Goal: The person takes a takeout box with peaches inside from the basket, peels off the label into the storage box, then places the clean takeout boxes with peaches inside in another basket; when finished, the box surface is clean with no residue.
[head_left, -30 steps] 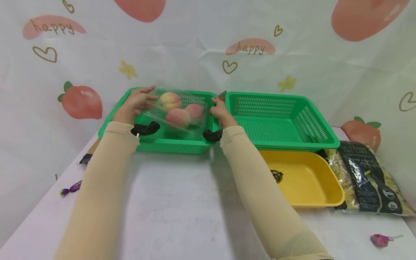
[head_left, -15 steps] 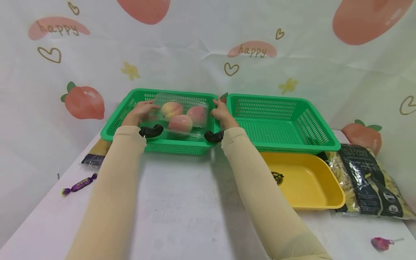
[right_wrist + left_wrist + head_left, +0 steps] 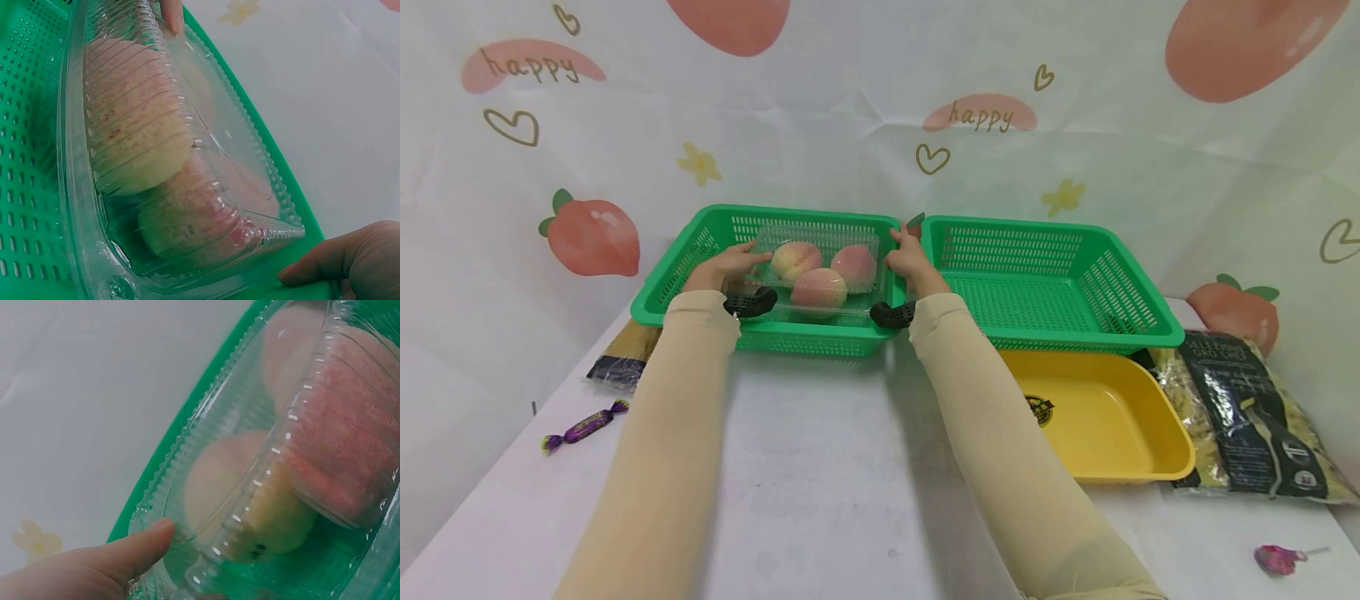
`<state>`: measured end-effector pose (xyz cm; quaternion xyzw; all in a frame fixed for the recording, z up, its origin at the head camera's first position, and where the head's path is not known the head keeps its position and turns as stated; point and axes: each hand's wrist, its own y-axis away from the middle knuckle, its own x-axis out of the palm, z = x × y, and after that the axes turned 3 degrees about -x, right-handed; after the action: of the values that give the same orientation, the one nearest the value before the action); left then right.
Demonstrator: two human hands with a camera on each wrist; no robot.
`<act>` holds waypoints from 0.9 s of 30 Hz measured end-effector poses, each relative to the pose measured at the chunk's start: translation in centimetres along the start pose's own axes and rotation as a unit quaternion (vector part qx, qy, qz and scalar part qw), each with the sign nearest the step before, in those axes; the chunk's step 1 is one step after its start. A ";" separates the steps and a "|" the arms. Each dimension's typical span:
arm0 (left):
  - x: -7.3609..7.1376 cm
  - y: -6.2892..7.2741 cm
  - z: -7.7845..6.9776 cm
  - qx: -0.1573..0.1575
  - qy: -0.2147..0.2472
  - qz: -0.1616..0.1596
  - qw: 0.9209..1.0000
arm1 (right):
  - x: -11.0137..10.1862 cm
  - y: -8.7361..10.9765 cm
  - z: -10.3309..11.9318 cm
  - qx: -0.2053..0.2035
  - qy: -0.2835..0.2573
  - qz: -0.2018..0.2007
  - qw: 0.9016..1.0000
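Note:
A clear plastic clamshell box [image 3: 865, 302] with three peaches [image 3: 818, 288] lies in the left green basket [image 3: 805, 327]. My left hand [image 3: 721, 265] holds the box by its left end. In the left wrist view one digit [image 3: 140, 547] lies against the ribbed edge of the box; the other fingers are mostly hidden. My right hand [image 3: 914, 265] grips the right rim of the same basket, beside the right end of the box. In the right wrist view that hand [image 3: 369, 259] has a fingertip on the green rim, apart from the box.
Another green basket [image 3: 1022, 300] stands close on the right. In front of it are a yellow tray [image 3: 1101, 417] and a large pasta bag [image 3: 1255, 417]. At left lie a partly hidden packet [image 3: 625, 354] and a purple wrapped candy [image 3: 585, 427]. A small pink wrapped item [image 3: 1277, 558] lies front right.
The box, tilted with its left end raised, has come down to lie nearly level in the basket. My left hand has lowered with it; the right hand stays at the rim.

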<state>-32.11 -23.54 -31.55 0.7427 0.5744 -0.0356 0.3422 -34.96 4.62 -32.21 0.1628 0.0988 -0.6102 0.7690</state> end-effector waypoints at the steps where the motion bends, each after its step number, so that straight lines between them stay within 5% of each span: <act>1: 0.0 0.0 0.0 0.000 0.000 0.000 1.000 | 0.0 0.0 0.0 0.000 0.001 0.000 1.000; 18: 0.0 0.8 -0.8 0.011 -0.015 -0.057 0.998 | -0.6 1.0 1.4 0.006 0.012 0.017 1.000; 27: 0.1 1.6 -0.5 0.025 -0.021 -0.043 0.999 | -1.0 1.3 1.7 0.016 0.020 0.045 0.999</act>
<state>-30.80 -23.32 -30.46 0.7246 0.5975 -0.0800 0.3339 -33.98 5.12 -30.12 0.1915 0.0972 -0.5729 0.7910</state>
